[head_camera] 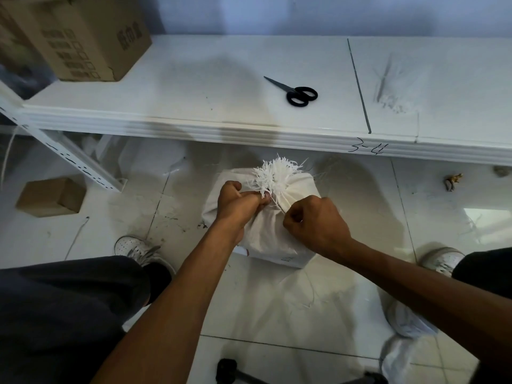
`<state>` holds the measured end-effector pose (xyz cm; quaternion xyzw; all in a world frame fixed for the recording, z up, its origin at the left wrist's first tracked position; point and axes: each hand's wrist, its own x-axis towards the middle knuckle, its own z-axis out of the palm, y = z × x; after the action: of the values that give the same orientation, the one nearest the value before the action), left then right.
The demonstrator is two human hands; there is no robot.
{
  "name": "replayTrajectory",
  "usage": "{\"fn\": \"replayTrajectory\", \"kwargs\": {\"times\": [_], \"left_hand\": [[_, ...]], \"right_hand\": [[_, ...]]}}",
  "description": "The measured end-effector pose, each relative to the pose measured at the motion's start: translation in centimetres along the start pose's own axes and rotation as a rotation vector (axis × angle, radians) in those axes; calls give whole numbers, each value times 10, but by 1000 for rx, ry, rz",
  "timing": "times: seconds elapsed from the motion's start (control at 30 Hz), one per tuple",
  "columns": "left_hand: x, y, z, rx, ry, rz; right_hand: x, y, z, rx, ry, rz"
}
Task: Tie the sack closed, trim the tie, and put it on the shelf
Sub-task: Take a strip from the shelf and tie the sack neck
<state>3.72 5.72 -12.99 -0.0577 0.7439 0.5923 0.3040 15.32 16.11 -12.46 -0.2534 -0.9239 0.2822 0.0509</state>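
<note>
The white woven sack sits on the tiled floor just in front of the white shelf, between the person's feet. Its mouth is gathered into a frayed tuft at the top. The left hand is a closed grip bunched around the neck just under the tuft, fingers pressed together on the fabric. The right hand is also closed, pinching a thin white tie that runs from the neck toward its fist.

The step in hand looks like cinching the tie. To do it well, the left hand should keep the neck squeezed tight and low under the tuft, so the gathers cannot spread, while the right draws the tie straight out and away, taut and level. Pulling upward risks sliding the loop off over the frayed ends. Whether a knot is already formed cannot be told; the hands hide it.

The black-handled scissors lie on the shelf, well apart from the sack, ready for trimming. A cardboard box stands at the shelf's left end.
</note>
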Motion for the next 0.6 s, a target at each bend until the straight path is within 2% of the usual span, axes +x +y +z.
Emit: {"fn": "replayTrajectory", "kwargs": {"times": [0.2, 0.37, 0.6], "left_hand": [[-2, 2, 3, 14, -5, -9], [-6, 5, 5, -6, -19, -29], [8, 10, 5, -132, -15, -109]], "right_hand": [[4, -2, 5, 30, -16, -42], [8, -8, 3, -39, 4, -186], [0, -3, -1, -44, -76, -256]]}}
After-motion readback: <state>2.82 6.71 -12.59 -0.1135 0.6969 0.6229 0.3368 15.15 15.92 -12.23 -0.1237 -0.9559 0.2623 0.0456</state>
